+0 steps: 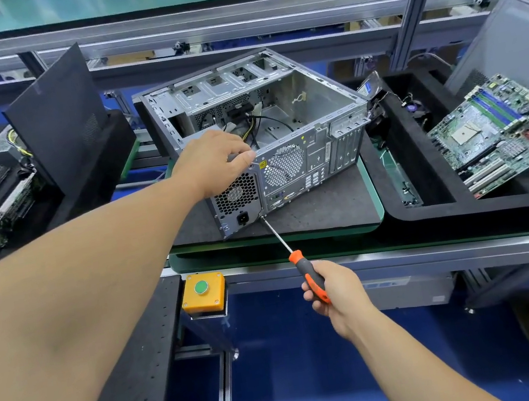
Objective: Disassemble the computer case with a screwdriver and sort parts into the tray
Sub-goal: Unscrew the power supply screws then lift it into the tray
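An open metal computer case (288,99) lies on its side on a dark mat (326,204), rear panel facing me. Its power supply (237,201) sits in the near left corner. My left hand (215,161) grips the top edge of the case above the power supply, thumb pressed on the rear panel. My right hand (334,288) holds an orange and black screwdriver (307,271) by the handle. The shaft slants up-left and its tip meets a screw at the lower right corner of the power supply. A green motherboard (501,131) lies in the black foam tray (430,205) on the right.
A second black tray (88,190) on the left holds parts, with a dark side panel (59,118) leaning upright in it. A grey panel (508,40) leans at the far right. A yellow box with a green button (203,291) sits on the bench's front rail. Aluminium rails run behind.
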